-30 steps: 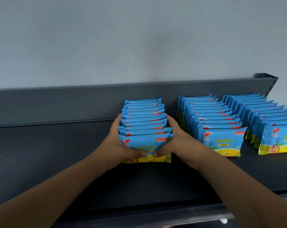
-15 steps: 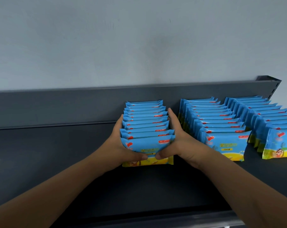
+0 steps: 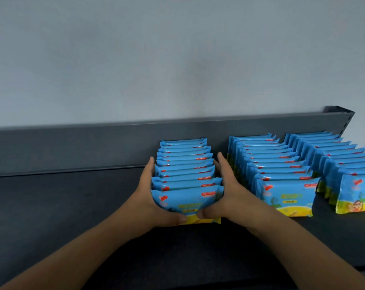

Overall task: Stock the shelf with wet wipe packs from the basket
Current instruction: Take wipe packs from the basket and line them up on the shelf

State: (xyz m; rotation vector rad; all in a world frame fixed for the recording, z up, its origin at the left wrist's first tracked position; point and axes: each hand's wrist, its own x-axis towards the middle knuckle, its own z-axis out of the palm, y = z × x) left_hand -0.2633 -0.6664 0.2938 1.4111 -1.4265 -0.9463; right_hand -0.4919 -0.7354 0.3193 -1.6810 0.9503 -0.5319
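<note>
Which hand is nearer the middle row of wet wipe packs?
Right. The right hand sits beside the middle row; the left hand is across the held row.

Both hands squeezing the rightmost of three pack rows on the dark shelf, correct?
Not quite: the head view shows the left hand and right hand squeezing the leftmost row of the three on the dark shelf, not the rightmost.

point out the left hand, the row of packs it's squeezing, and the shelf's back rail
left hand [image 3: 150, 197]: head view, back of the hand.
held row of packs [image 3: 187, 197]: head view, front pack's blue face.
shelf back rail [image 3: 72, 147]: head view, bare grey wall.
</note>
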